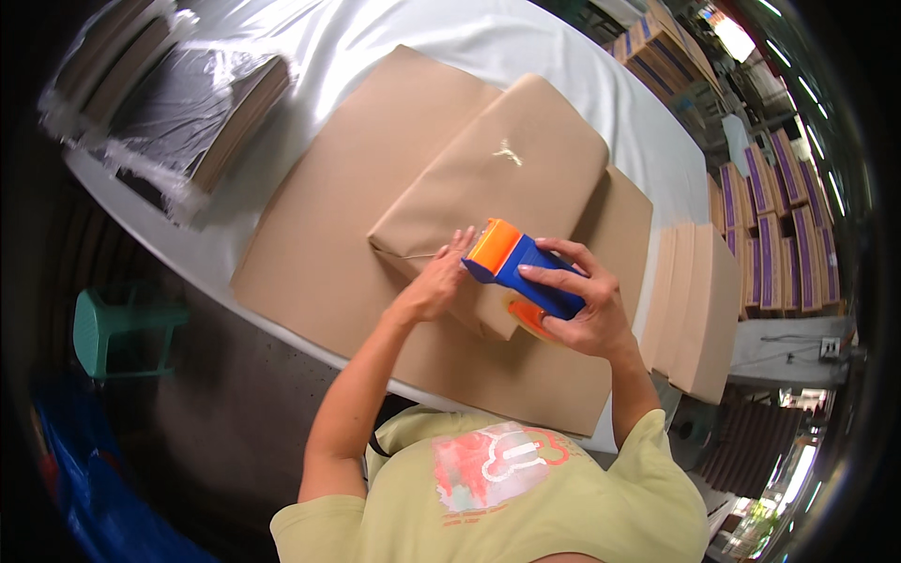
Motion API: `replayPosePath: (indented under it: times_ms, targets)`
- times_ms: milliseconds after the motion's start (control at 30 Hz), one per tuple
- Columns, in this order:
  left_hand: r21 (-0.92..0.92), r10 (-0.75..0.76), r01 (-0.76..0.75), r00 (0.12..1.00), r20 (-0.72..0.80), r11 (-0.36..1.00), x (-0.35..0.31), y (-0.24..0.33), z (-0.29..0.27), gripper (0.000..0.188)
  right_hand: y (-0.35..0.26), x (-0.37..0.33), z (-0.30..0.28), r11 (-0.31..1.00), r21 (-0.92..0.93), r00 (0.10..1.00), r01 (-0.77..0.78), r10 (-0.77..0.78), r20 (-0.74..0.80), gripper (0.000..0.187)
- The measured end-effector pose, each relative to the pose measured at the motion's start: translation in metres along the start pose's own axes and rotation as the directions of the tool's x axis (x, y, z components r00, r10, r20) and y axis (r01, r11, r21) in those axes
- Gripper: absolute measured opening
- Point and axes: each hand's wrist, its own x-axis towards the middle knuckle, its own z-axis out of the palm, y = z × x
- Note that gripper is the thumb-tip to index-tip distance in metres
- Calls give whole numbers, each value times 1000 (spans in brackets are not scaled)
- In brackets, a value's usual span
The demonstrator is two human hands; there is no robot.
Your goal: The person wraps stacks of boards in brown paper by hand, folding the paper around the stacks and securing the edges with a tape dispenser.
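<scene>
A package wrapped in brown kraft paper [526, 141] lies on a large flat brown sheet [319, 225]. Its near end, with folded paper, faces me. My right hand [587, 300] grips a blue and orange tape dispenser [530, 267], held over that near end. The roll inside it shows partly below my fingers. My left hand [441, 281] lies with fingers stretched out on the folded end, just left of the dispenser's orange head. Any tape under the dispenser is hidden from view.
A white-covered table [328, 47] carries the work. Film-wrapped brown stacks [239, 122] stand at the far left, brown cartons [690, 310] at the right. A green stool [122, 328] stands on the floor at left. Striped boxes [784, 244] are piled beyond the table's right side.
</scene>
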Motion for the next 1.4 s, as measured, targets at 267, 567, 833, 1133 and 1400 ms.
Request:
replayPosePath:
  times_ms: [267,567,833,1133,1400]
  targets:
    - [-797,-470,74,839,-275,599,3,12,1,75,-12,40,23,999,-48,997,13,-10,70,51]
    - [-965,-603,20,784,-147,261,15,25,-22,81,-6,48,45,999,-46,999,30,-28,35,49]
    - [-943,-544,75,831,-120,323,20,16,-22,21,14,34,47,994,-112,998,-7,14,66,46]
    - [-906,-540,-59,786,-301,419,16,8,-6,38,16,-42,19,965,-253,991,61,-28,133,42]
    - [-929,-536,-258,761,-365,265,17,17,-9,37,36,7,36,945,-294,957,142,-56,284,38]
